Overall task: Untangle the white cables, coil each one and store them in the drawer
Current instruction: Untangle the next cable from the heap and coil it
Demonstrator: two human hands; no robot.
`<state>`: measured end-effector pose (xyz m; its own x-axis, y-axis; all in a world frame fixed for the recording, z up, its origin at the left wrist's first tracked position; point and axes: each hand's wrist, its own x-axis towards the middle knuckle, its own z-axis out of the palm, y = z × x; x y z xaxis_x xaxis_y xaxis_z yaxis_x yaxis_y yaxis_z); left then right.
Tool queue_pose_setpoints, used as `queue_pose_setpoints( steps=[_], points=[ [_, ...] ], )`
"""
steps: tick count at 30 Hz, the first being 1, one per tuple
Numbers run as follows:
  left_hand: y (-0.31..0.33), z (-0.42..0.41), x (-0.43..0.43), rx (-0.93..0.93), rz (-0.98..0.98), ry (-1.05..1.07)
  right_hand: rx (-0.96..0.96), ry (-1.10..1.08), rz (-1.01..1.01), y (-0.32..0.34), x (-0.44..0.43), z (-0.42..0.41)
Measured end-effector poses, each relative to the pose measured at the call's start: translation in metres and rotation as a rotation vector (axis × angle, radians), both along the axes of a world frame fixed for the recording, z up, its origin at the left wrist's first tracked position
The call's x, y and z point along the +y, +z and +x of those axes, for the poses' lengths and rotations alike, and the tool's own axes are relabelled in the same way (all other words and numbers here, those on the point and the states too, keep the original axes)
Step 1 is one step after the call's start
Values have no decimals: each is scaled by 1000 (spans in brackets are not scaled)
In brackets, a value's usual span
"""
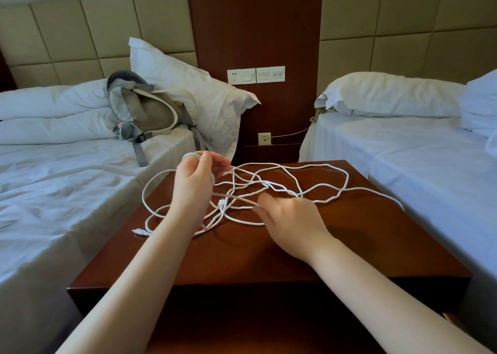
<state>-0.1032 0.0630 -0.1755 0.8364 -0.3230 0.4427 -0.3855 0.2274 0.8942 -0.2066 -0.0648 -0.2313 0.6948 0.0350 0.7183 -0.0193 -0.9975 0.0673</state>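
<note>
A tangle of white cables [295,189] sprawls in loops over the dark red-brown nightstand [349,240]. My left hand [195,181] is raised over the stand's left rear part, fingers closed on a small loop of white cable that rises above the knuckles. My right hand [293,221] lies low on the top, palm down, fingers pressing on strands at the tangle's middle. A white plug [222,202] lies between my hands. Another connector end [139,231] rests near the left edge. The drawer front below the top is in shadow.
A bed [53,192] with white sheets is to the left, with a grey and beige backpack [145,114] and a pillow [193,90]. Another white bed [430,165] is to the right. Wall sockets [255,75] sit on the wood panel behind the nightstand.
</note>
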Motion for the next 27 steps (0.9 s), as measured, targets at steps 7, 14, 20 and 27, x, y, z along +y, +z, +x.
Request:
queue_pose_setpoints(
  steps=[7,14,20,27],
  points=[
    [-2,-1,9,-381,550,161,-340,131,371,-3,-16,4],
    [-14,-19,-6,-291,643,-119,-558,143,476,0,-17,5],
    [-11,-38,-7,44,547,-676,-517,163,610,0,-21,3],
    [-2,-40,0,234,399,-1254,-243,335,639,-1,-19,2]
  ],
)
